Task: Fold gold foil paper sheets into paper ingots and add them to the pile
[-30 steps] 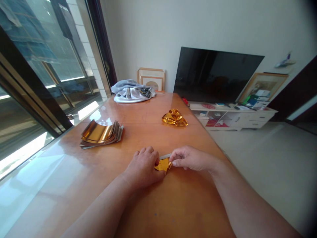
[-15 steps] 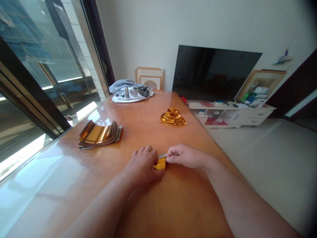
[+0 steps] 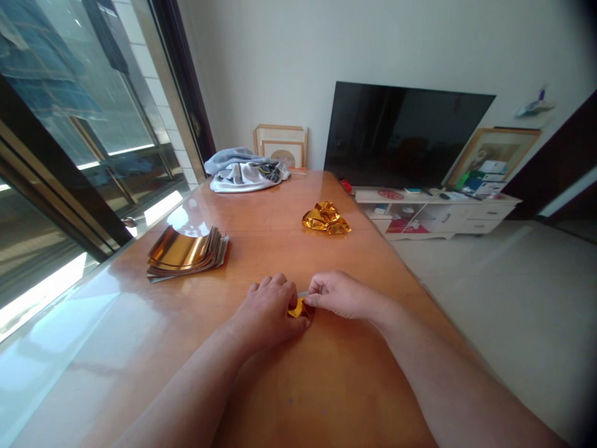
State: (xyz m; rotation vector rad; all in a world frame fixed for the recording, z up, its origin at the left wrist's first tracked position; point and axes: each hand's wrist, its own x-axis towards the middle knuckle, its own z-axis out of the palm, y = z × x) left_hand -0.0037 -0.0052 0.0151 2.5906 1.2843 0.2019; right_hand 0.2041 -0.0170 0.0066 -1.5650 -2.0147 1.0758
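A small piece of gold foil paper (image 3: 297, 308) lies on the wooden table (image 3: 354, 373), partly folded, with a pale strip along its far edge. My left hand (image 3: 273, 308) is closed on its left side, thumb along the near edge and fingers on top. Pinching the right side of the same foil paper is my right hand (image 3: 340, 295), thumb and index finger together. Much of the foil is hidden under the fingers. Farther off sit a curved stack of gold foil sheets (image 3: 181, 250) at the left and a crumpled-looking gold foil piece (image 3: 325, 219) at the right.
Grey and white cloth (image 3: 247, 171) is heaped at the table's far end. A glass sliding door (image 3: 135, 118) stands along the left. Beyond the table are a television (image 3: 405, 137) and a low white cabinet (image 3: 443, 218). The table's right edge drops to a pale floor.
My right hand has moved slightly left over the foil, towards my left hand, and less of the gold shows. My left hand stays almost in place.
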